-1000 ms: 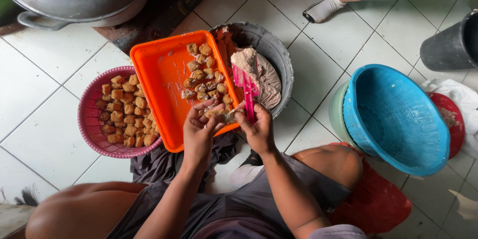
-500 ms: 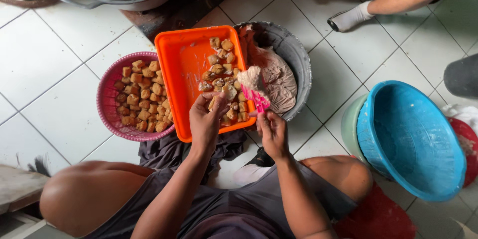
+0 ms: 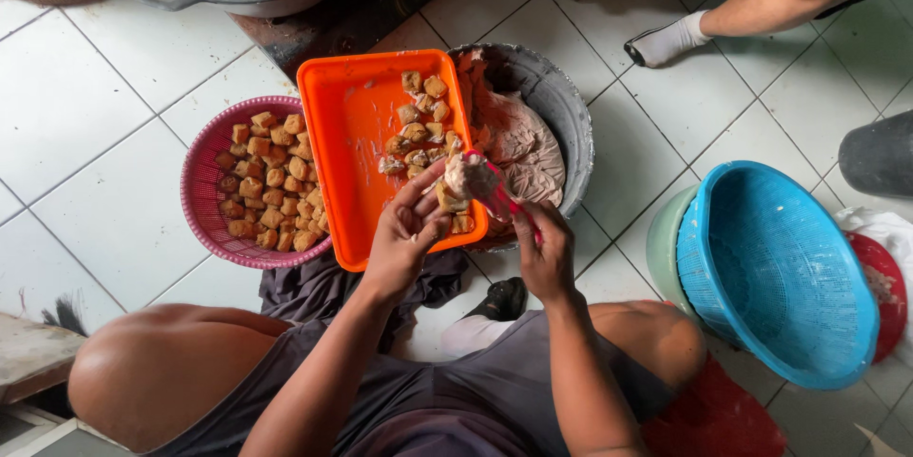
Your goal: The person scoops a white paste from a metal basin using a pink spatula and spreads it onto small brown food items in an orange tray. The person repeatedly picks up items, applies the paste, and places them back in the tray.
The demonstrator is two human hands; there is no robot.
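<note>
Left hand [image 3: 404,233] fingers pinching tofu piece [image 3: 456,193], right hand [image 3: 547,252] clenched on pink spoon [image 3: 495,191], over orange tray [image 3: 357,148]

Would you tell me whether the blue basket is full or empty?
Empty: the blue basket lies tilted, its bare mesh inside showing.

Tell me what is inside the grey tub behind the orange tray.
The grey tub holds pale pinkish-brown paste. The orange tray covers its left part, so that side's contents are hidden.

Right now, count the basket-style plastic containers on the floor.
2. A pink basket of fried tofu pieces sits left of the orange tray; an empty blue basket is tilted at the right. Others may lie out of view.
</note>
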